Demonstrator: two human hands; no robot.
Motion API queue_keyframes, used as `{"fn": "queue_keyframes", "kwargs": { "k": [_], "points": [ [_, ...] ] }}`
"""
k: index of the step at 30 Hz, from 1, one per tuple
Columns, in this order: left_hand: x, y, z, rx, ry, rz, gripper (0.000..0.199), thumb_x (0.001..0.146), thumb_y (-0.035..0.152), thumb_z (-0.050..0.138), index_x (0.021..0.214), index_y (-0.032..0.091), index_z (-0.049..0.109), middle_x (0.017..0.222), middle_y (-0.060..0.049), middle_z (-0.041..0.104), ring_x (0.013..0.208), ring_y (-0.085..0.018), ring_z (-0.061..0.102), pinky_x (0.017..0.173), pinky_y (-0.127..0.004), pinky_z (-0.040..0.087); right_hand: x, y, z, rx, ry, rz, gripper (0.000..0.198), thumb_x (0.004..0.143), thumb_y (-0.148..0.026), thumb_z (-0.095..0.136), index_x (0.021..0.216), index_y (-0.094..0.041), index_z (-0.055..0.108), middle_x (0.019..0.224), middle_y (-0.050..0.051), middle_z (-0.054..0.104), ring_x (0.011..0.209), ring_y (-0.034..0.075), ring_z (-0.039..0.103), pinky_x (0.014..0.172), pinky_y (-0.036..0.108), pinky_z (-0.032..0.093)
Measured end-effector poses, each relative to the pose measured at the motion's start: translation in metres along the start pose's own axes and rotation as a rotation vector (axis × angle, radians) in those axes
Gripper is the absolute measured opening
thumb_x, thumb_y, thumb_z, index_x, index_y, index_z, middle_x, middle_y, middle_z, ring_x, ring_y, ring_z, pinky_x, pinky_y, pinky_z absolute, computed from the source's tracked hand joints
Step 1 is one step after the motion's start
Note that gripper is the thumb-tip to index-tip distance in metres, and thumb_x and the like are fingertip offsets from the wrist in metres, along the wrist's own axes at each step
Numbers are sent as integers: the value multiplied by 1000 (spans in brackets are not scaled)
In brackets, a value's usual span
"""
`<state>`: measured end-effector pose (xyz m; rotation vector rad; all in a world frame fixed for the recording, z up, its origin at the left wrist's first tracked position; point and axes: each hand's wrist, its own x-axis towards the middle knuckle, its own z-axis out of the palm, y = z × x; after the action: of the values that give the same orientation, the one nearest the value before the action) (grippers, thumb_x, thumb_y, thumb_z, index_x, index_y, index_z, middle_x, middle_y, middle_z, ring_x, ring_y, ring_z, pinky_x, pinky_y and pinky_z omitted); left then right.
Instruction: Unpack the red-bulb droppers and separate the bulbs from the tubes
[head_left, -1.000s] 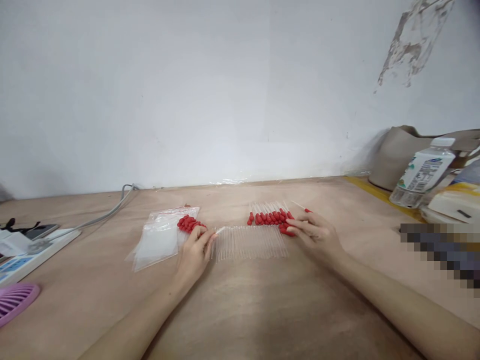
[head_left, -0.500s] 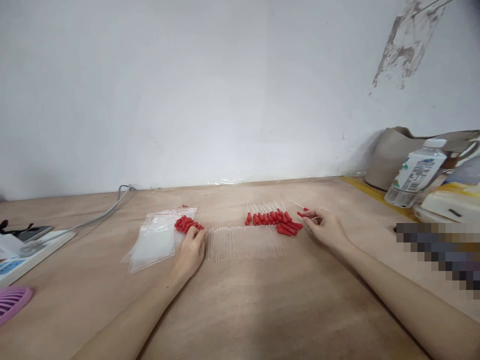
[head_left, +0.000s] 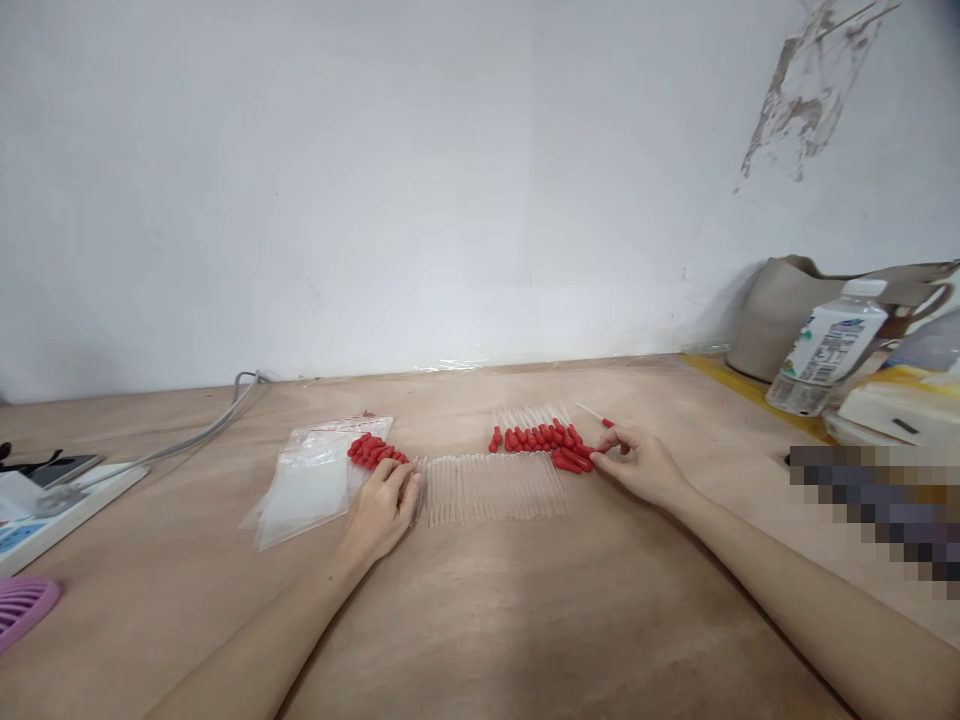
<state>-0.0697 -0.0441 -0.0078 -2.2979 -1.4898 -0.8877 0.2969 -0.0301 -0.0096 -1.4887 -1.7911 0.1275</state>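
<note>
My left hand rests at the left end of a row of clear glass tubes. Its fingers reach the edge of a heap of red rubber bulbs, with the thumb apart from them over the tubes. Farther right, my right hand pinches the end of a red rubber bulb beside several others lying together. Whether a tube sits in that bulb is hidden. Behind the row lie several red-bulbed glass droppers, tubes pointing away. One more dropper lies slantwise by my right fingers.
Clear plastic zip bags lie partly under the heap of bulbs. At left are a power strip, a grey cable and a pink slotted object. A bottle and a grey-beige bag stand at right.
My right hand has moved left and slightly down, to the group of red bulbs. My left thumb has opened away from the fingers, over the tubes. The view has shifted slightly.
</note>
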Motion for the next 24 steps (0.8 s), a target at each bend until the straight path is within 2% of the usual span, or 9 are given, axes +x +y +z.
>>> {"fn": "queue_keyframes", "kwargs": {
  "k": [4, 7, 12, 15, 18, 21, 24],
  "points": [
    [0, 0, 1, -24, 21, 0, 26, 87, 30, 37, 92, 16, 58, 88, -7, 56, 77, -18, 59, 69, -31, 49, -1, 2, 3, 12, -31, -10, 18, 71, -38, 54, 66, -22, 62, 68, 0, 63, 61, 15, 54, 56, 26, 41],
    [0, 2, 0, -26, 54, 15, 25, 87, 29, 38, 95, 16, 57, 89, -7, 56, 76, -18, 58, 68, -31, 49, 2, 7, 3, 18, -4, -17, 25, 75, -40, 49, 68, -23, 66, 69, 1, 64, 64, 16, 55, 58, 27, 41],
    [2, 10, -4, -25, 153, 112, 22, 85, 26, 42, 98, 17, 57, 90, -8, 56, 87, -21, 54, 78, -37, 45, 25, 23, 2, -134, 134, 205, 26, 72, -39, 51, 75, -20, 68, 78, 6, 66, 66, 19, 58, 56, 27, 41],
    [3, 14, -8, -24, 202, 145, 20, 83, 24, 45, 98, 18, 58, 93, -9, 55, 90, -22, 51, 80, -39, 44, 44, 37, 7, -185, 143, 295, 25, 66, -37, 58, 78, -18, 68, 81, 10, 66, 69, 21, 59, 56, 29, 41],
    [3, 15, -9, -13, 216, 150, 19, 82, 23, 47, 97, 19, 57, 97, -9, 53, 93, -23, 50, 82, -41, 43, 57, 49, 14, -231, 142, 384, 24, 59, -37, 63, 71, -16, 68, 76, 12, 65, 68, 24, 59, 55, 31, 40],
    [3, 14, -9, -23, 203, 156, 18, 82, 22, 47, 97, 19, 58, 98, -9, 52, 94, -23, 49, 83, -41, 43, 63, 50, 17, -251, 150, 420, 14, 60, -31, 63, 59, -17, 65, 67, 11, 64, 66, 25, 58, 57, 33, 39],
    [3, 14, -8, -26, 195, 176, 20, 81, 21, 48, 98, 18, 58, 100, -10, 52, 97, -24, 48, 85, -42, 42, 62, 34, 15, -242, 211, 375, 19, 70, -33, 55, 69, -18, 65, 73, 11, 64, 70, 24, 57, 62, 36, 38]
  ]
}}
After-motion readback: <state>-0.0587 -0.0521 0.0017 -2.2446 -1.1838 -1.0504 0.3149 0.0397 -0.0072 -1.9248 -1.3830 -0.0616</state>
